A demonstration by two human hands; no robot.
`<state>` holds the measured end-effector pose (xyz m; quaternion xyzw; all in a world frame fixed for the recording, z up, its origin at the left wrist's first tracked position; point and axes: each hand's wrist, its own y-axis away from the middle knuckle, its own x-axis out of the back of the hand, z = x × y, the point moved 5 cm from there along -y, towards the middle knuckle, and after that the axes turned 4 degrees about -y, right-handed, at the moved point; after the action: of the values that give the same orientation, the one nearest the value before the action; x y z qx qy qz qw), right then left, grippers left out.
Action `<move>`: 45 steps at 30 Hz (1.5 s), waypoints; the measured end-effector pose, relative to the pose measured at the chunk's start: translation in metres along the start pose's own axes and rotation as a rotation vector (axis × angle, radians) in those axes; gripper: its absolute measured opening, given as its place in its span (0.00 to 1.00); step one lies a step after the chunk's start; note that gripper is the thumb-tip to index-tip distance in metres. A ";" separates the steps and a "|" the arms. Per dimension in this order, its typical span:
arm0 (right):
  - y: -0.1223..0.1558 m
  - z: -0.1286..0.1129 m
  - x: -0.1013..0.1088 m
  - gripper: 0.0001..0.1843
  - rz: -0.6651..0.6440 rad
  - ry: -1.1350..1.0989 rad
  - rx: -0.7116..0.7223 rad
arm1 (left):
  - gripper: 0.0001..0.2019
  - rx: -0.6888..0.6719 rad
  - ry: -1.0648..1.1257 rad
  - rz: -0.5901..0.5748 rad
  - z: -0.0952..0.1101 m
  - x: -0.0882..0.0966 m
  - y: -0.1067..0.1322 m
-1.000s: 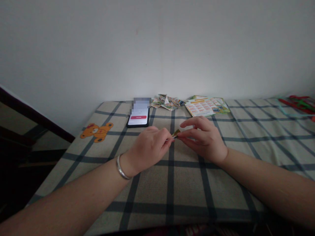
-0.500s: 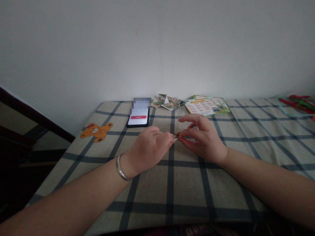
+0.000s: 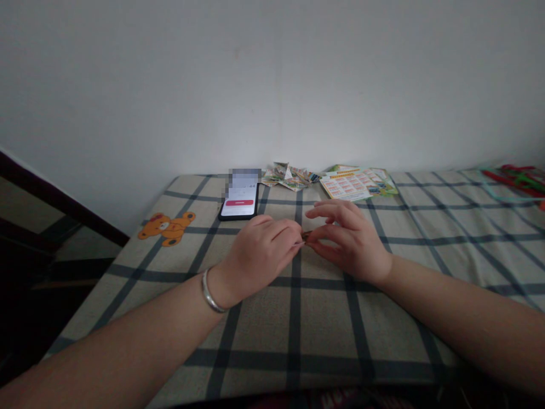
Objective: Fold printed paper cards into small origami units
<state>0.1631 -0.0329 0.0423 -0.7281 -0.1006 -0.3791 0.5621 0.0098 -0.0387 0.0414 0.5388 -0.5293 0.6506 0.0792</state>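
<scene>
Above the middle of the checked tablecloth (image 3: 255, 335), my left hand (image 3: 264, 244) and my right hand (image 3: 347, 238) meet fingertip to fingertip. Pinched between them is a small folded piece of paper (image 3: 305, 236), mostly covered by my fingers. My left hand, with a silver bangle at the wrist, is closed and its back faces me. Thumb and finger of my right hand grip the paper's right end, while the other fingers are lifted and curled. Behind my hands lies a pile of folded paper pieces (image 3: 289, 177) printed in colour, by the wall.
A phone (image 3: 239, 196) with a lit screen lies behind my left hand. Printed cards (image 3: 357, 183) are stacked by the wall. A flat orange teddy bear figure (image 3: 167, 228) is at the left. Red and green items (image 3: 519, 177) sit at the far right.
My left fingers have curled further over the folded paper, and less of it shows. My right hand has shifted very slightly left. The things on the table have stayed put.
</scene>
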 end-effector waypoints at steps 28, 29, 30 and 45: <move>0.000 0.002 -0.004 0.03 -0.055 0.083 -0.014 | 0.02 0.007 -0.005 0.048 0.000 0.000 0.000; 0.000 0.001 -0.004 0.03 -0.052 0.086 -0.013 | 0.02 0.000 -0.006 0.050 0.000 0.000 0.000; 0.000 0.001 -0.003 0.03 -0.051 0.090 -0.012 | 0.02 -0.008 -0.006 0.053 0.000 0.001 0.000; 0.000 -0.001 -0.003 0.02 -0.042 0.107 -0.047 | 0.01 -0.005 0.084 0.035 -0.001 0.002 -0.002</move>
<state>0.1604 -0.0332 0.0404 -0.7175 -0.0767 -0.4313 0.5416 0.0099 -0.0380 0.0447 0.5012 -0.5366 0.6726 0.0915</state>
